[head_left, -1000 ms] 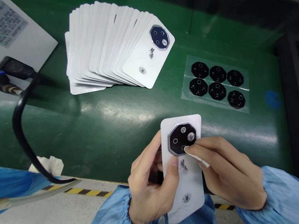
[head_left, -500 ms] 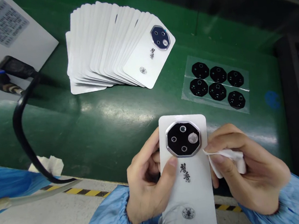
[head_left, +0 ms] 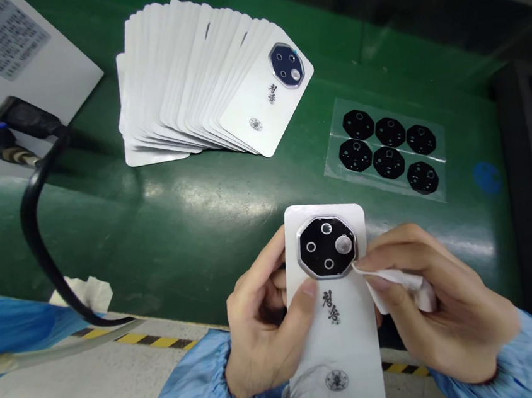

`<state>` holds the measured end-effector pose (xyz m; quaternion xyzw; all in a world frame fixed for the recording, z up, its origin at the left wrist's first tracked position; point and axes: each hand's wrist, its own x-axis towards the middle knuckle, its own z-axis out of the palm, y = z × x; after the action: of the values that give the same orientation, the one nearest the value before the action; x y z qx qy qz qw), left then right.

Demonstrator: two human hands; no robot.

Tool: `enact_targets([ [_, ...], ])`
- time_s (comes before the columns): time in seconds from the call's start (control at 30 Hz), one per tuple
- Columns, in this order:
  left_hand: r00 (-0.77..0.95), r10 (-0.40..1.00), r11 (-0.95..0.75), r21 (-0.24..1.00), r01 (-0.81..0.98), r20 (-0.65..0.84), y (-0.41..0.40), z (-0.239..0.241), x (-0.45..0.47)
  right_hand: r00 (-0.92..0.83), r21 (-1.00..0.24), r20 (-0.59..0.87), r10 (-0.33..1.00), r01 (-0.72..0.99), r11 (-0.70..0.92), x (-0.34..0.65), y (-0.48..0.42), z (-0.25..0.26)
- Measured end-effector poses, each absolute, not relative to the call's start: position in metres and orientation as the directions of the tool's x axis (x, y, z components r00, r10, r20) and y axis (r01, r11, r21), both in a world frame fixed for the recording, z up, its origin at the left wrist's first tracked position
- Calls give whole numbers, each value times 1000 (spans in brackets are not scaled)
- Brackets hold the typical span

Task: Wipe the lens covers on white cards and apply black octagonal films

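My left hand (head_left: 265,326) grips a white phone back cover (head_left: 340,337) by its left edge, thumb lying on its face. The cover stands upright toward me, its black octagonal camera plate (head_left: 327,246) with silver rim near the top. My right hand (head_left: 441,307) pinches a small folded white cloth (head_left: 398,283) whose tip touches the plate's lower right rim. Both wrists wear blue sleeves.
A fanned stack of white back covers (head_left: 197,86) lies at the back of the green mat (head_left: 177,214). A clear sheet with several black octagonal lens stickers (head_left: 387,148) lies to the right. A black cable (head_left: 33,204) loops on the left, near crumpled white tissue (head_left: 83,291).
The cover was tipped up to face me and held closer. My right hand drew the cloth off the camera plate to its right side, then brought its tip back to the rim.
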<state>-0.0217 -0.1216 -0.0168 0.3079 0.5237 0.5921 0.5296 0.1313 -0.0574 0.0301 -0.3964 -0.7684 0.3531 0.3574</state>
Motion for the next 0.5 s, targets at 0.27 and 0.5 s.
enact_targets([
  [0.27,-246,957,79,955,-287,-153,-119,-14,-23,-606,-577,327,725,480,661,134,-61,24],
  [0.5,-260,957,69,969,-238,-132,-120,-14,-21,-633,-418,364,683,544,727,140,-68,14],
])
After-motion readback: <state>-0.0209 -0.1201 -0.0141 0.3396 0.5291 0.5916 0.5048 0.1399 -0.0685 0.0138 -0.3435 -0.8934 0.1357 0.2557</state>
